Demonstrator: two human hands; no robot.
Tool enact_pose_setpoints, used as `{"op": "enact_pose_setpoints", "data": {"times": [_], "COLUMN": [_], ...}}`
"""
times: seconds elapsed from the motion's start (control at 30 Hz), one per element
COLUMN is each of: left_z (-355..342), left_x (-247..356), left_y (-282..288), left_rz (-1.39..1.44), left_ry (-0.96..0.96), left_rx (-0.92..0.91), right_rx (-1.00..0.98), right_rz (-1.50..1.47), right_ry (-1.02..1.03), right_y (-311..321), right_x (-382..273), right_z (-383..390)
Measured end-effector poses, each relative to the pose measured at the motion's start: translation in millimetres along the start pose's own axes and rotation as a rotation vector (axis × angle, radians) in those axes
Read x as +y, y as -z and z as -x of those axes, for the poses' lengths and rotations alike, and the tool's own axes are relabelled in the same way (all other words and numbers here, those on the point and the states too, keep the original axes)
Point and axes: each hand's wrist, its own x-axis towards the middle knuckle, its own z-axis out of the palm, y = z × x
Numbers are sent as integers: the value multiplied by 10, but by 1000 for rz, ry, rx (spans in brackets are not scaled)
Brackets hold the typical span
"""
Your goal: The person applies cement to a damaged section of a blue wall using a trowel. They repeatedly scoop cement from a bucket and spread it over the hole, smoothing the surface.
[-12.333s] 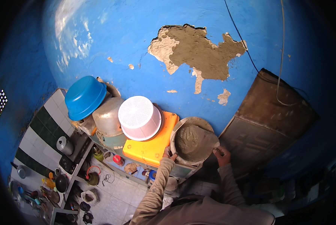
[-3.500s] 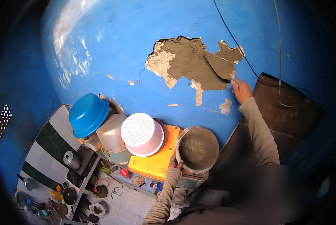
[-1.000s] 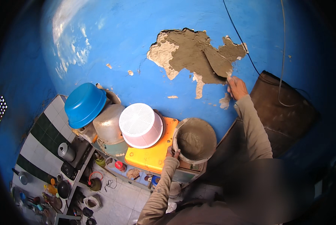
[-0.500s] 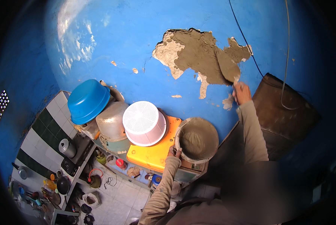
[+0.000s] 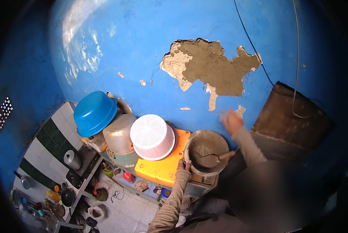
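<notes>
My left hand (image 5: 183, 164) is closed on the near left rim of a round, cement-smeared bucket (image 5: 205, 147) holding grey-brown wet mix. A trowel (image 5: 216, 157) lies in the bucket, its handle over the right rim. My right hand (image 5: 230, 121) is above the bucket, in front of the blue wall, smeared by motion, so its fingers are unclear. Above it, damp grey mortar (image 5: 213, 64) covers much of a ragged peeled patch, with pale crumbly plaster (image 5: 176, 64) showing at the left and bottom.
Left of the bucket are an orange board (image 5: 158, 171), a white-pink colander (image 5: 150, 138), a metal pot (image 5: 115, 134) and a blue basin (image 5: 94, 112). Cluttered kitchen counter (image 5: 77, 190) at lower left. A dark panel (image 5: 290, 124) leans at right, below hanging cables (image 5: 296, 58).
My right hand has come off the wall patch and moved down and left. The trowel it held against the mortar now lies in the bucket. My left hand stays on the rim.
</notes>
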Motion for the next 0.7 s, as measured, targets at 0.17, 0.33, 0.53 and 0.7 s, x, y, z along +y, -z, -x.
{"op": "enact_pose_setpoints", "data": {"times": [0.17, 0.33, 0.53, 0.7], "left_z": [-77, -2, -27, -11], "left_x": [-137, 146, -51, 2], "left_y": [-84, -76, -92, -64], "left_rz": [36, 3, 106, -6], "left_ry": [-20, 15, 15, 31], "left_rx": [-22, -2, -8, -12], "right_rx": [567, 438, 452, 405], "right_rz": [582, 838, 812, 879], "right_ry": [271, 222, 169, 114], "right_y": [1068, 1097, 982, 1005], "right_x": [-398, -382, -412, -486], "right_z": [-1591, -2169, -2220, -2258]}}
